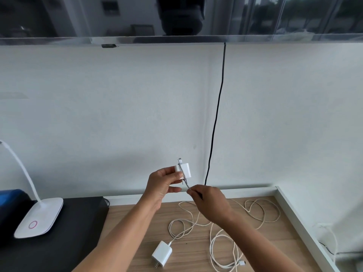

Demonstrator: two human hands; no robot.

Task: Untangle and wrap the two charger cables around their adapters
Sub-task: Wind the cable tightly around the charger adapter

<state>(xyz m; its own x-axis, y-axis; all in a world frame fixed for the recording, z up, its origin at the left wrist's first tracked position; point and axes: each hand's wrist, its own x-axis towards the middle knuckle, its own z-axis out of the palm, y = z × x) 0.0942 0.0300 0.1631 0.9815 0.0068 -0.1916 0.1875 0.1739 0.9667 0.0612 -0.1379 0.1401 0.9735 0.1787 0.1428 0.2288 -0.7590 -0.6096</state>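
My left hand (163, 184) holds a small white adapter (185, 170) up in the air, above the back of the wooden table (137, 222). A cable end sticks up over the adapter's top. My right hand (210, 203) pinches that adapter's white cable (188, 186) just below it. The rest of the cable drops behind my right hand into loose white loops (255, 213) on the table. A second white adapter (162, 253) lies flat near the table's front, prongs toward me, its own cable (176, 230) curling among the loops. A connector end (242, 263) lies at the front right.
A white desk lamp base (39, 216) stands on a black surface (68, 232) at the left, beside a blue object (9, 195). A black cord (218, 114) hangs down the white wall. A white raised ledge (298, 222) borders the table on the right.
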